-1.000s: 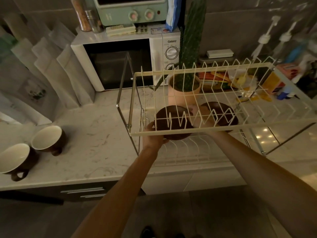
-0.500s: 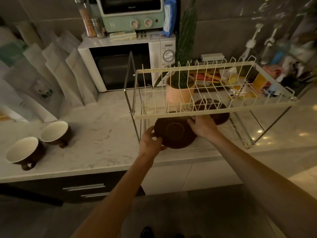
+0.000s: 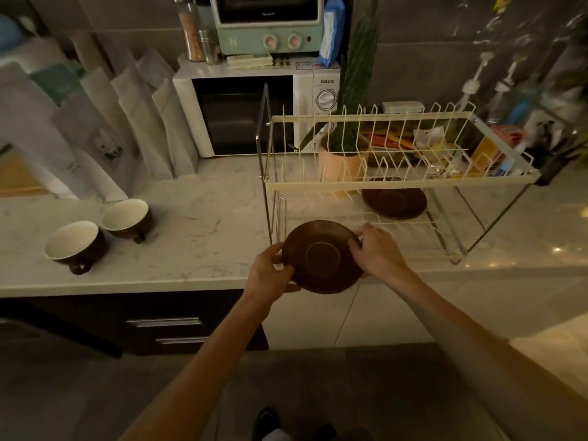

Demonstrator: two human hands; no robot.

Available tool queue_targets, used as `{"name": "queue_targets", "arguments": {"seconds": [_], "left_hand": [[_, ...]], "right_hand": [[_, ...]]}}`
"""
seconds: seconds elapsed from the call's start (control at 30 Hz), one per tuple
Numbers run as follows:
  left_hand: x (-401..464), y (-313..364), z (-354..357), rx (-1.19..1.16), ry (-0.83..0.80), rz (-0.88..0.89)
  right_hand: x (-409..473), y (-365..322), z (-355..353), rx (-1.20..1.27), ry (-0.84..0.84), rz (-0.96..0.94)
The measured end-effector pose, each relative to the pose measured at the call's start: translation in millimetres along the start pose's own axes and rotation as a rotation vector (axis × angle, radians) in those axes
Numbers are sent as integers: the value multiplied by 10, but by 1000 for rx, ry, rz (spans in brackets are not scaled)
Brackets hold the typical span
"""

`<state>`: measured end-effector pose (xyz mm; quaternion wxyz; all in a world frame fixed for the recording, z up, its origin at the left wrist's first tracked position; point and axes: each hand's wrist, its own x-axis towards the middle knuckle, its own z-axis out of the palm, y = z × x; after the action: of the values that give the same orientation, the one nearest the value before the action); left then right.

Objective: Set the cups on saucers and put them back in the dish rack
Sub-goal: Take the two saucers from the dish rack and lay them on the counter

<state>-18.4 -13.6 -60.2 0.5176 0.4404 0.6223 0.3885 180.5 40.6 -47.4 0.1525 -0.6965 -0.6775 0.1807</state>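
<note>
Both hands are gripping the brown saucer (image 3: 321, 256) at frame centre, left hand (image 3: 269, 271) and right hand (image 3: 375, 249) pinching opposite rims over the bench (image 3: 191, 230) edge. Keeping it level while heading toward the cups (image 3: 125, 218) at left looks wisest.

Both hands hold one brown saucer (image 3: 321, 256) over the front edge of the counter (image 3: 197, 224): the left hand (image 3: 270, 273) grips its left rim, the right hand (image 3: 375, 253) its right rim. A second saucer (image 3: 394, 198) lies on the lower tier of the dish rack (image 3: 397, 181). Two cups (image 3: 75, 245) (image 3: 127, 218) lie tilted toward the counter's left end, just beside each other.
</note>
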Motion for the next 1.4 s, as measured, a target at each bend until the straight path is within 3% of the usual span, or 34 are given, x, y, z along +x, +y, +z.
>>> {"name": "queue_targets", "arguments": {"seconds": [0.3,0.67,1.0,1.4], "left_hand": [[-288,-187,-485,11,-6,-140],[-385,-368,-1222,61,96,-193],[-167,-413,-1943,21,251,-251],[643,-411,-2328,-184,288,-297]], "right_hand": [[-360,-325,136,181,-241,-46],[-406,-886,560,242,-376,-137],[-157,-1573,1014,344,-410,-119],[432,-2020,1464,353,-264,44]]}}
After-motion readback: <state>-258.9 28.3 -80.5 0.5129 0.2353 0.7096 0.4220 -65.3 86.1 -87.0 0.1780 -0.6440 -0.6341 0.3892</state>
